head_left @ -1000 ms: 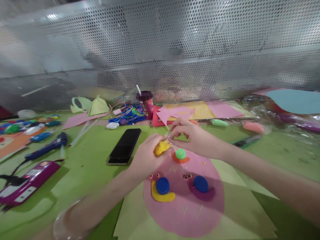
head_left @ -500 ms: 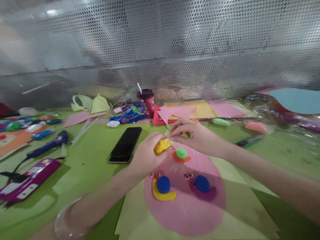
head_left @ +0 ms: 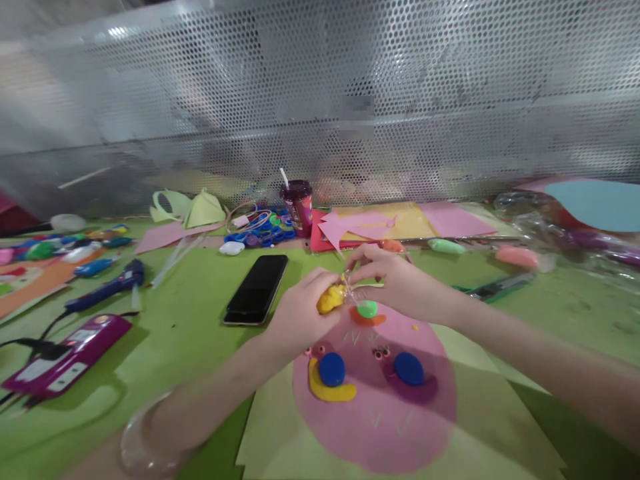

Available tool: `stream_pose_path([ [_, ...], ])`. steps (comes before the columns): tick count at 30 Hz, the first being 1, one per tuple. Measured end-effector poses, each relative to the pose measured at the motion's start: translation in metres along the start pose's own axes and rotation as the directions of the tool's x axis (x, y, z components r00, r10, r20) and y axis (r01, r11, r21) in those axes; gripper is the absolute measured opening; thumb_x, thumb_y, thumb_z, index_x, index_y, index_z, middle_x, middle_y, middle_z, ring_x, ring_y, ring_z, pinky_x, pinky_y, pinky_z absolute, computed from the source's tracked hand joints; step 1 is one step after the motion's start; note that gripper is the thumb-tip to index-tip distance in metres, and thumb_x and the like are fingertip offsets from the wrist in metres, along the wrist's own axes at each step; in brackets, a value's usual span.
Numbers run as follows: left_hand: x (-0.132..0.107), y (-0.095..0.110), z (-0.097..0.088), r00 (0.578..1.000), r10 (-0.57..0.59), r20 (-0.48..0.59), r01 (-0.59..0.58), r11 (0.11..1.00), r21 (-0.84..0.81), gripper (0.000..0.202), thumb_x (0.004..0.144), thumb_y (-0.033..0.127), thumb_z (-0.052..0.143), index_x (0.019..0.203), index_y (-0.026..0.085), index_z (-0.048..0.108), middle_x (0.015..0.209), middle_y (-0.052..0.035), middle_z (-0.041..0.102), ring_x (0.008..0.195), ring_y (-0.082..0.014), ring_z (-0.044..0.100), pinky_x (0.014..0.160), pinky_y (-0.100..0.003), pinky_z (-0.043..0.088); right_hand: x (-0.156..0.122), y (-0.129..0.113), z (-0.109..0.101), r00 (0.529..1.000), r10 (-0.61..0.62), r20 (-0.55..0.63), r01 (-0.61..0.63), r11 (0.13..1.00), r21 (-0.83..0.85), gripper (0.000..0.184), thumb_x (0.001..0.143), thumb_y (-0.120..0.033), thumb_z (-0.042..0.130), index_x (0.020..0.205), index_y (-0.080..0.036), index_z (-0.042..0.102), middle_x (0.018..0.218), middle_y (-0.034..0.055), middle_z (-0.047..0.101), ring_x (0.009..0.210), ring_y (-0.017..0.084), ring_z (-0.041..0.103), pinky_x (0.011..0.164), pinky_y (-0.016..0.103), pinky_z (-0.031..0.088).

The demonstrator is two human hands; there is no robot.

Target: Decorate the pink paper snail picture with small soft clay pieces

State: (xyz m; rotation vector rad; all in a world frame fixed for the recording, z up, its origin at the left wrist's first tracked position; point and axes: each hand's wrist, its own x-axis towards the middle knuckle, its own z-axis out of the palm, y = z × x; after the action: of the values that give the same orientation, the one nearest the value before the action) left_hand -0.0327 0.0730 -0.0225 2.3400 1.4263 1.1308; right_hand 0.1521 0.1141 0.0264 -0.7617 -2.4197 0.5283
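Observation:
My left hand (head_left: pixel 300 312) is closed round a lump of yellow clay (head_left: pixel 331 299) wrapped in clear plastic. My right hand (head_left: pixel 395 280) pinches the clear wrapper at the top of that lump, fingers pressed together. Both hands hover over the far edge of a pink paper disc (head_left: pixel 380 400). On the disc lie clay snails: one with a yellow body and blue shell (head_left: pixel 331 369), one with a purple body and blue shell (head_left: pixel 409 368), and an orange one with a green shell (head_left: pixel 367 309) right under my right hand.
A black phone (head_left: pixel 257 289) lies left of my hands on the green table (head_left: pixel 185 320). Further left are a purple box (head_left: pixel 65 357), a blue glue gun (head_left: pixel 107 288) and markers. A dark cup with straw (head_left: pixel 299 204), scissors, coloured paper and clay pieces sit by the perforated metal wall (head_left: pixel 350 100).
My hands stay together on the yellow clay; the right fingers have shifted slightly on the wrapper. The camera view drifted a little, so everything sits slightly lower and to the right.

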Motion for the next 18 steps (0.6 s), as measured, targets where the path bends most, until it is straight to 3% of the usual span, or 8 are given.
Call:
stream_pose_path([
  [7, 0.002, 0.003, -0.001, 0.996, -0.081, 0.029, 0.081, 0.997, 0.008, 0.016, 0.079, 0.026, 0.06, 0.093, 0.021, 0.057, 0.09, -0.0024, 0.064, 0.081, -0.0191, 0.06, 0.071, -0.029, 0.047, -0.001, -0.002, 0.006, 0.996, 0.034, -0.077, -0.033, 0.999, 0.005, 0.008, 0.079, -0.018, 0.063, 0.078, -0.023, 0.069, 0.096, 0.0046, 0.054, 0.087, 0.019, 0.059, 0.086, 0.041, 0.051],
  [13, 0.003, 0.006, -0.003, 0.986, -0.162, 0.038, 0.162, 0.987, 0.006, 0.022, 0.08, 0.028, 0.058, 0.101, 0.019, 0.058, 0.094, -0.0046, 0.067, 0.086, -0.0216, 0.063, 0.073, -0.031, 0.047, 0.001, -0.001, 0.003, 0.995, 0.045, -0.085, -0.041, 0.998, 0.05, 0.011, 0.083, -0.027, 0.061, 0.083, -0.025, 0.072, 0.102, 0.0047, 0.057, 0.089, 0.019, 0.06, 0.084, 0.039, 0.052],
  [18, 0.005, 0.007, -0.004, 0.976, -0.213, 0.037, 0.213, 0.977, 0.014, 0.015, 0.079, 0.028, 0.057, 0.091, 0.02, 0.055, 0.086, -0.0037, 0.066, 0.077, -0.0213, 0.062, 0.065, -0.031, 0.046, 0.002, -0.002, -0.007, 1.0, 0.025, -0.004, -0.025, 0.998, 0.05, 0.025, 0.081, -0.011, 0.053, 0.088, -0.024, 0.073, 0.108, 0.0061, 0.059, 0.097, 0.021, 0.061, 0.084, 0.037, 0.052],
])
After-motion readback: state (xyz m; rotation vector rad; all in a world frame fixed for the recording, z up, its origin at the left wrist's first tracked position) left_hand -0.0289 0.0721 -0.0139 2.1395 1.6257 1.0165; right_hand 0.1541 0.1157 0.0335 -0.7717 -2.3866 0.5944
